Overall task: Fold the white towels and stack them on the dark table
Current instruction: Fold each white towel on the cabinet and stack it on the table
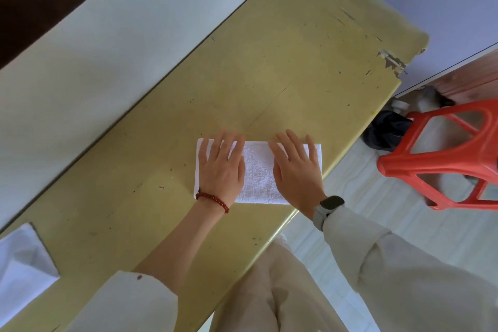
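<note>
My left hand (221,167) and my right hand (296,170) both lie flat, fingers straight and slightly spread, pressing on the folded white terry towel (258,173) — gripping nothing. The towel rests on the scuffed yellow-green tabletop (269,67), near its edge closest to me. A red bead bracelet (213,200) circles my left wrist; a grey-strapped watch (329,206) sits on my right. Off to the right stands a red plastic stool (442,159) — well apart.
</note>
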Motion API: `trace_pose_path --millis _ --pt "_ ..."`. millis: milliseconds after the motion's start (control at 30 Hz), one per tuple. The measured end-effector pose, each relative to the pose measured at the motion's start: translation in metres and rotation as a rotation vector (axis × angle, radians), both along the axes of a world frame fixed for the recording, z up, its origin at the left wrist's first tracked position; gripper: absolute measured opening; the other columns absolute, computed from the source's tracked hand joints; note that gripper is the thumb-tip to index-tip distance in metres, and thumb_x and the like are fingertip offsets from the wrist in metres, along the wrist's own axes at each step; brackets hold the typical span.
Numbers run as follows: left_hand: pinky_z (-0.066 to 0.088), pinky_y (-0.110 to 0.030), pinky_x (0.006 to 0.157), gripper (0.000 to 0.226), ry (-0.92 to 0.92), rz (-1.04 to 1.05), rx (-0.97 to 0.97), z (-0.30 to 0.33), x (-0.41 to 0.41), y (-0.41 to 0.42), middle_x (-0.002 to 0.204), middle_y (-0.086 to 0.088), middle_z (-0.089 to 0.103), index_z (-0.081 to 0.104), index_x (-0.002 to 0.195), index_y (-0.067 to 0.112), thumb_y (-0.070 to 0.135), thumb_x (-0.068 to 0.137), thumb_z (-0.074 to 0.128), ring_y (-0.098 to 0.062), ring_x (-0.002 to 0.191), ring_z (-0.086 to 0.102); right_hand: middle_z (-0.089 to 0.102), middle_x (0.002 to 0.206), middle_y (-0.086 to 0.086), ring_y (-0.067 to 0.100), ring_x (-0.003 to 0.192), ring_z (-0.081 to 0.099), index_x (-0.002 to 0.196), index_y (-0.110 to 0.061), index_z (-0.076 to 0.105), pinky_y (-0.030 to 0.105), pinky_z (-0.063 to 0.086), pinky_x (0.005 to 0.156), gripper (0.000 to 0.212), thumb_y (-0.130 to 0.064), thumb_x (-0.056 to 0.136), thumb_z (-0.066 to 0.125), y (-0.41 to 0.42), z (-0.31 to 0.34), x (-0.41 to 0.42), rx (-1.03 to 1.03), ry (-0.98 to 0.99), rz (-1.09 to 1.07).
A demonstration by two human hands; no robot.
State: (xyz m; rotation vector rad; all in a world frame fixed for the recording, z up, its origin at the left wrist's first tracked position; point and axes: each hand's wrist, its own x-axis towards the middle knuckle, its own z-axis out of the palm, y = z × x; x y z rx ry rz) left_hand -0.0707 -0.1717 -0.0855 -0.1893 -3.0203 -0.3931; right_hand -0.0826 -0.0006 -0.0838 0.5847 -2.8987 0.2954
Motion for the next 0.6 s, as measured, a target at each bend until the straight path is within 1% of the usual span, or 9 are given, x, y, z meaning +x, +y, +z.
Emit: trace_pose_path --millis 67,133,200,267,333,400,433,533,600 --pt "0.028 -0.059 0.102 0.043 -0.142 0.014 -0.09 -0.008 0.012 -0.001 0.139 -0.012 0.046 0.044 0.131 0.017 0.028 0.091 0.03 -0.034 0.13 0.039 0.05 0.136 0.013 0.03 0.129 0.043 0.126 -0.014 0.051 0.055 0.031 0.106 0.038 -0.02 0.091 0.037 0.003 -0.007 0.016 0.126 -0.114 -0.017" --pt "0.027 -0.065 0.098 0.047 -0.246 0.064 -0.119 -0.015 0.017 -0.003 0.142 -0.015 0.04 0.037 0.135 0.021 0.035 0.092 0.027 -0.038 0.132 0.035 0.041 0.143 0.015 0.031 0.134 0.033 0.135 -0.019 0.041 0.055 0.024 0.108 0.044 -0.03 0.096 0.026 0.008 -0.013 0.023 0.18 -0.221 -0.06" --pt "0.027 -0.066 0.097 0.048 -0.291 0.087 -0.133 -0.019 0.018 -0.004 0.143 -0.014 0.039 0.037 0.136 0.024 0.039 0.091 0.027 -0.037 0.132 0.035 0.036 0.146 0.014 0.032 0.136 0.028 0.14 -0.022 0.033 0.054 0.018 0.109 0.05 -0.036 0.098 0.011 0.011 -0.017 0.024 0.201 -0.297 -0.068" --pt "0.027 -0.066 0.098 0.05 -0.309 0.095 -0.145 -0.019 0.017 -0.004 0.143 -0.013 0.04 0.039 0.136 0.025 0.04 0.09 0.026 -0.036 0.132 0.036 0.035 0.147 0.015 0.033 0.136 0.028 0.141 -0.022 0.032 0.053 0.017 0.109 0.052 -0.036 0.098 0.006 0.012 -0.016 0.023 0.194 -0.335 -0.059" --pt "0.025 -0.066 0.099 0.05 -0.317 0.099 -0.141 -0.017 0.017 -0.003 0.144 -0.012 0.038 0.039 0.136 0.025 0.04 0.09 0.025 -0.035 0.133 0.034 0.037 0.145 0.017 0.031 0.136 0.027 0.136 -0.016 0.038 0.052 0.015 0.11 0.05 -0.033 0.099 0.01 0.014 -0.013 0.022 0.091 -0.325 -0.047" --pt "0.023 -0.067 0.099 0.051 -0.319 0.1 -0.12 -0.014 0.018 -0.003 0.146 -0.012 0.036 0.038 0.137 0.024 0.04 0.091 0.023 -0.035 0.135 0.031 0.042 0.14 0.017 0.026 0.133 0.027 0.128 -0.01 0.045 0.048 0.016 0.112 0.042 -0.027 0.097 0.024 0.021 -0.006 0.025 -0.112 -0.287 -0.123" --pt "0.021 -0.068 0.099 0.052 -0.311 0.104 -0.107 -0.012 0.019 -0.003 0.146 -0.012 0.035 0.038 0.137 0.022 0.039 0.09 0.024 -0.034 0.135 0.03 0.046 0.136 0.016 0.024 0.129 0.031 0.124 -0.008 0.049 0.046 0.02 0.111 0.039 -0.025 0.094 0.03 0.026 -0.001 0.028 -0.212 -0.277 -0.211" --pt "0.013 -0.067 0.1 0.051 -0.239 0.08 -0.072 -0.004 0.025 0.0 0.147 -0.012 0.033 0.036 0.137 0.02 0.037 0.09 0.028 -0.032 0.137 0.027 0.054 0.115 0.01 0.026 0.11 0.046 0.112 -0.006 0.054 0.041 0.036 0.096 0.028 -0.021 0.089 0.047 0.041 0.016 0.039 -0.448 -0.32 -0.597" --pt "0.007 -0.064 0.101 0.05 -0.203 0.034 -0.058 -0.001 0.032 0.006 0.148 -0.012 0.031 0.033 0.138 0.021 0.036 0.09 0.029 -0.029 0.138 0.021 0.056 0.102 0.003 0.025 0.1 0.052 0.109 -0.008 0.052 0.041 0.043 0.089 0.026 -0.022 0.088 0.054 0.047 0.026 0.044 -0.576 -0.501 -0.82"
